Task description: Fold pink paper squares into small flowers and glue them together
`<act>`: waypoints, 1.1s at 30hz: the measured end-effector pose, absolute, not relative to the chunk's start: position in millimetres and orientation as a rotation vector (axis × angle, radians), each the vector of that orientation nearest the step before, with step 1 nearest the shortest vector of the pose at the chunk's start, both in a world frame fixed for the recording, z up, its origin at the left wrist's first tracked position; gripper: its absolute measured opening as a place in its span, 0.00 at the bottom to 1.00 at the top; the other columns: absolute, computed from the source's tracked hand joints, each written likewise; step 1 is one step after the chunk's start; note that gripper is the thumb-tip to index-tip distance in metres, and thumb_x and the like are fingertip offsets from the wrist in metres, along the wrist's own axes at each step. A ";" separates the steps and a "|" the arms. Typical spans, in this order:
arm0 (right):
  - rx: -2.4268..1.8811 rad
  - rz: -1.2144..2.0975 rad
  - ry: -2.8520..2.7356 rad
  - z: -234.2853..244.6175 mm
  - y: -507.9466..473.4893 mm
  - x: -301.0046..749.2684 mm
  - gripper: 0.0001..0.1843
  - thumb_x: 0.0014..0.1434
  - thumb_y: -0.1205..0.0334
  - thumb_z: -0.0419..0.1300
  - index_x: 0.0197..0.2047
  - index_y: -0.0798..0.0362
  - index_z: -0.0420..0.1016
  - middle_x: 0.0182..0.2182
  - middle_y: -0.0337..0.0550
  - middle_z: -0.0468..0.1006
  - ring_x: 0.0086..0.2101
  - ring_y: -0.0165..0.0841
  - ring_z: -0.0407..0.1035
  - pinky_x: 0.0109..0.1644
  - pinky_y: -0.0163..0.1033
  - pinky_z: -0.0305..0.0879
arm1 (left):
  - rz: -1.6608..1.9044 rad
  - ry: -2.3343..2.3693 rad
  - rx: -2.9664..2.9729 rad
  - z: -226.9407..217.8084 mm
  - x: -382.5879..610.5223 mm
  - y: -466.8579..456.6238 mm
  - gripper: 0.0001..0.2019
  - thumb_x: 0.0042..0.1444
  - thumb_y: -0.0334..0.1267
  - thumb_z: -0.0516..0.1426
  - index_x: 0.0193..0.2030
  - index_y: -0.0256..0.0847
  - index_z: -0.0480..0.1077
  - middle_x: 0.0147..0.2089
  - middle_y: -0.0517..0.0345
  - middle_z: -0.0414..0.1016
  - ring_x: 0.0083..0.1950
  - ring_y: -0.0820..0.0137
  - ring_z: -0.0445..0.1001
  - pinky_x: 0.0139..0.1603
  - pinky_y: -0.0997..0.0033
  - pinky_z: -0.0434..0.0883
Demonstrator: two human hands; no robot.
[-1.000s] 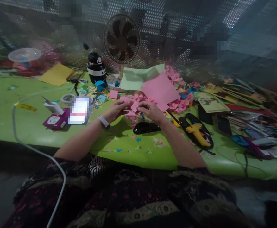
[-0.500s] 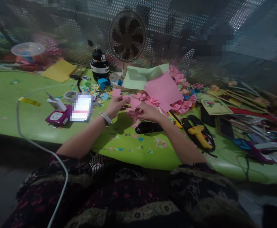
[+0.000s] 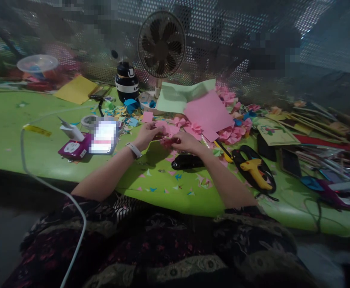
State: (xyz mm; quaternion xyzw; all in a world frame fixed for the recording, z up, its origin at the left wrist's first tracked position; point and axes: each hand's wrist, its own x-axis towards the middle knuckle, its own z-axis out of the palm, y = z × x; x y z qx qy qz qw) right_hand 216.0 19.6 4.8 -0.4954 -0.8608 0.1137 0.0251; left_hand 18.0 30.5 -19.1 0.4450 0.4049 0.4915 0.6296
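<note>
My left hand (image 3: pixel 146 135), with a pale band at the wrist, pinches a small piece of pink paper (image 3: pixel 171 129) by its left side. My right hand (image 3: pixel 186 143) is closed at the lower right of that piece, thumb and fingertips together on pink paper. Where one piece ends and the pieces behind begin is hard to make out. Just below my right hand lies a glossy black tool (image 3: pixel 187 161), its kind unclear. A small pink square (image 3: pixel 147 117) rests beyond my left hand. Folded pink paper flowers (image 3: pixel 236 132) are heaped to the right of a large pink sheet (image 3: pixel 207 114).
A fan (image 3: pixel 162 46) and a black jug (image 3: pixel 127 86) stand at the back. Left are a lit phone (image 3: pixel 103 137) and a purple power strip (image 3: pixel 75 147) with a white cable. Right lie a yellow glue gun (image 3: pixel 257 174) and piled papers. Scraps litter the green table (image 3: pixel 163 196).
My right fingers have closed in on the pink paper and moved slightly left. My left hand stays nearly still. The view has shifted slightly.
</note>
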 end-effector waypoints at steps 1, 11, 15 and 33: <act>-1.530 0.363 -2.657 4.4 20.3 216.5 0.09 0.56 0.61 0.61 0.37 0.56 0.80 0.37 0.49 0.79 0.37 0.37 0.68 0.38 0.37 0.55 | 1.124 0.929 1.027 -19.7 17.9 30.3 0.10 0.52 0.36 0.68 0.34 0.37 0.72 0.31 0.57 0.79 0.32 0.71 0.80 0.40 0.68 0.77; -1.529 0.422 -2.532 6.9 16.3 216.9 0.08 0.58 0.66 0.57 0.33 0.55 0.79 0.34 0.47 0.80 0.33 0.34 0.67 0.36 0.37 0.54 | 1.120 0.926 1.053 -21.3 18.3 29.4 0.14 0.48 0.37 0.71 0.33 0.39 0.69 0.31 0.58 0.80 0.34 0.70 0.80 0.37 0.71 0.76; -1.503 0.503 -2.376 11.8 16.0 224.3 0.06 0.58 0.64 0.58 0.32 0.54 0.76 0.32 0.44 0.79 0.33 0.33 0.68 0.37 0.36 0.56 | 1.153 0.928 1.077 -23.2 17.0 31.5 0.11 0.50 0.36 0.69 0.36 0.40 0.72 0.33 0.57 0.81 0.35 0.71 0.80 0.33 0.75 0.73; -1.382 0.941 -1.811 29.9 1.7 219.3 0.12 0.53 0.56 0.65 0.24 0.53 0.71 0.20 0.38 0.72 0.22 0.29 0.64 0.28 0.37 0.60 | 1.099 0.740 1.256 -3.9 27.9 9.6 0.15 0.49 0.27 0.63 0.45 0.40 0.77 0.40 0.56 0.82 0.35 0.74 0.77 0.36 0.76 0.69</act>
